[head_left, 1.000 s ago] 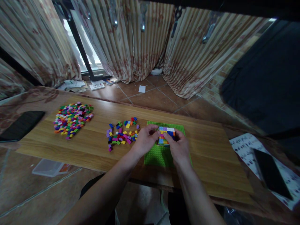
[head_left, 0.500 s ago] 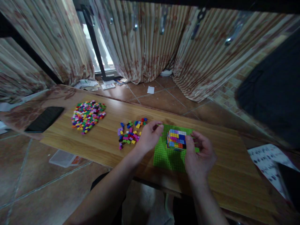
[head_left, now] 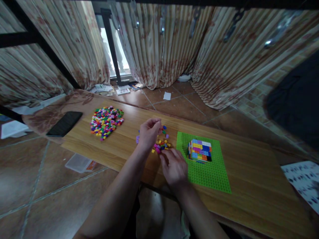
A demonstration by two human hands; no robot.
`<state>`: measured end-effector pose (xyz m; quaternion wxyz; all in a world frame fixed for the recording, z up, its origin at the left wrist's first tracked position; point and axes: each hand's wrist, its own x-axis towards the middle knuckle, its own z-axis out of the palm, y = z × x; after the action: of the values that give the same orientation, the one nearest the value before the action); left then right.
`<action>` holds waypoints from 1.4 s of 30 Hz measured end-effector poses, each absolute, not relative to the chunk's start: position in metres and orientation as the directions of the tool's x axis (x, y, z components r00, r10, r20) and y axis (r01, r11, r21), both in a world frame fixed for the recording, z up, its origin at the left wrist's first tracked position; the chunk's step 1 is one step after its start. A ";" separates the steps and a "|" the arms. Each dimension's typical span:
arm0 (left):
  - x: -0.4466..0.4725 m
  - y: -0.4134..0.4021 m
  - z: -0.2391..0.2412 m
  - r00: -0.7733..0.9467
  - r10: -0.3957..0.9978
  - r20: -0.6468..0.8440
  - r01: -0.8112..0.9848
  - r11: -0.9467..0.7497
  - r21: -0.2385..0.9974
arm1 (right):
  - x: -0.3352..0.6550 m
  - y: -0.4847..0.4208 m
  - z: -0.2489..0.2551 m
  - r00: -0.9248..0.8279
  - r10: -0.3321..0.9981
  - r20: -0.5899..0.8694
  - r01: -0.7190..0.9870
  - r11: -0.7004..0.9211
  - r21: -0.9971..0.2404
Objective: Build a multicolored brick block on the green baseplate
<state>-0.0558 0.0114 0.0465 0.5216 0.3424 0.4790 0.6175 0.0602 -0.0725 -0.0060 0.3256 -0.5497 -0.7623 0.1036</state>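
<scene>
A block of stacked multicoloured bricks [head_left: 200, 150] stands on a green studded baseplate [head_left: 206, 169] on the wooden table. Left of the plate lies a small scatter of loose bricks [head_left: 162, 144]. My left hand [head_left: 148, 134] hovers over that scatter with fingertips pinched together; what they hold is too small to make out. My right hand [head_left: 174, 167] rests at the near edge of the scatter, fingers curled down onto the bricks. Neither hand touches the stacked block.
A larger heap of coloured bricks [head_left: 106, 120] lies at the table's left, with a black phone [head_left: 64, 123] beyond it. A printed sheet [head_left: 304, 182] lies at the far right. A clear plastic lid [head_left: 78, 163] sits on the tiled floor. Curtains hang behind.
Both hands have left the stacked block and moved left to the small scatter of loose bricks. The camera view has swung left, so the baseplate now sits further right.
</scene>
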 end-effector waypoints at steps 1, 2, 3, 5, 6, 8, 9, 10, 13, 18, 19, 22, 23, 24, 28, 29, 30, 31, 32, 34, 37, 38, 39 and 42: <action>-0.057 0.011 0.047 -0.216 0.973 -0.084 -0.321 0.011 0.947 | 0.058 -0.072 -0.007 -0.180 0.908 0.379 0.789 0.363 -0.495; -0.058 0.010 0.048 -0.212 0.973 -0.091 -0.324 0.019 0.946 | 0.055 -0.071 -0.008 -0.175 0.909 0.378 0.803 0.354 -0.479; -0.059 0.010 0.048 -0.212 0.972 -0.098 -0.325 0.024 0.945 | 0.053 -0.070 -0.009 -0.170 0.909 0.381 0.814 0.347 -0.466; -0.062 0.009 0.049 -0.213 0.971 -0.106 -0.327 0.031 0.944 | 0.048 -0.068 -0.012 -0.154 0.908 0.389 0.829 0.333 -0.450; -0.063 0.008 0.049 -0.211 0.971 -0.110 -0.327 0.036 0.944 | 0.045 -0.067 -0.013 -0.142 0.908 0.394 0.834 0.324 -0.446; -0.065 0.008 0.050 -0.210 0.970 -0.120 -0.331 0.045 0.943 | 0.041 -0.066 -0.015 -0.123 0.911 0.395 0.841 0.307 -0.446; -0.065 0.008 0.050 -0.209 0.970 -0.125 -0.332 0.050 0.942 | 0.040 -0.065 -0.016 -0.118 0.913 0.389 0.842 0.300 -0.448; -0.066 0.007 0.050 -0.206 0.970 -0.130 -0.331 0.056 0.942 | 0.039 -0.065 -0.016 -0.116 0.916 0.383 0.841 0.296 -0.454; -0.065 0.007 0.050 -0.200 0.969 -0.143 -0.313 0.075 0.947 | 0.040 -0.064 -0.014 -0.098 0.918 0.384 0.812 0.297 -0.502; -0.061 0.005 0.049 -0.093 0.989 -0.119 -0.210 0.097 0.973 | 0.056 -0.064 -0.004 0.000 0.909 0.416 0.667 0.310 -0.677; -0.060 0.003 0.048 -0.013 0.994 -0.106 -0.170 0.102 0.980 | 0.061 -0.064 -0.001 0.027 0.909 0.416 0.641 0.304 -0.705; -0.056 -0.003 0.047 0.264 0.960 -0.096 -0.058 0.116 0.992 | 0.077 -0.064 0.007 0.104 0.893 0.438 0.600 0.295 -0.743; -0.054 -0.005 0.047 0.331 0.938 -0.107 -0.046 0.129 0.991 | 0.081 -0.065 0.009 0.121 0.885 0.449 0.595 0.297 -0.746; -0.052 -0.007 0.047 0.374 0.920 -0.121 -0.048 0.150 0.988 | 0.086 -0.066 0.011 0.133 0.879 0.457 0.590 0.300 -0.749; -0.042 -0.011 0.049 0.412 0.895 -0.169 -0.113 0.235 0.965 | 0.101 -0.070 0.017 0.162 0.886 0.435 0.526 0.296 -0.797; -0.040 -0.012 0.049 0.408 0.897 -0.168 -0.130 0.239 0.962 | 0.105 -0.071 0.018 0.169 0.893 0.417 0.501 0.287 -0.817; -0.037 -0.012 0.049 0.408 0.899 -0.160 -0.144 0.236 0.961 | 0.109 -0.071 0.019 0.174 0.901 0.397 0.479 0.275 -0.834; -0.033 -0.012 0.049 0.411 0.900 -0.146 -0.158 0.228 0.961 | 0.113 -0.071 0.020 0.178 0.909 0.378 0.461 0.263 -0.848; -0.030 -0.013 0.049 0.418 0.899 -0.127 -0.171 0.216 0.961 | 0.117 -0.071 0.021 0.175 0.915 0.362 0.448 0.253 -0.857; -0.022 -0.014 0.048 0.432 0.898 -0.084 -0.198 0.185 0.962 | 0.126 -0.071 0.023 0.162 0.922 0.351 0.445 0.249 -0.860; -0.011 -0.018 0.047 0.437 0.899 -0.035 -0.225 0.147 0.963 | 0.141 -0.071 0.028 0.105 0.922 0.373 0.495 0.277 -0.824; -0.008 -0.019 0.046 0.438 0.898 -0.025 -0.228 0.138 0.964 | 0.146 -0.071 0.030 0.080 0.918 0.387 0.523 0.292 -0.800; -0.006 -0.020 0.045 0.441 0.898 -0.017 -0.224 0.129 0.966 | 0.151 -0.071 0.031 0.058 0.913 0.404 0.553 0.308 -0.775; -0.002 -0.018 0.037 0.404 0.915 -0.011 -0.168 0.086 0.982 | 0.167 -0.071 0.033 0.035 0.894 0.447 0.622 0.330 -0.710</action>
<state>-0.0018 -0.0177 0.0373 0.6477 0.5314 0.3513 0.4178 0.1667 -0.0710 0.0331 0.4529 -0.5590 -0.6782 0.1499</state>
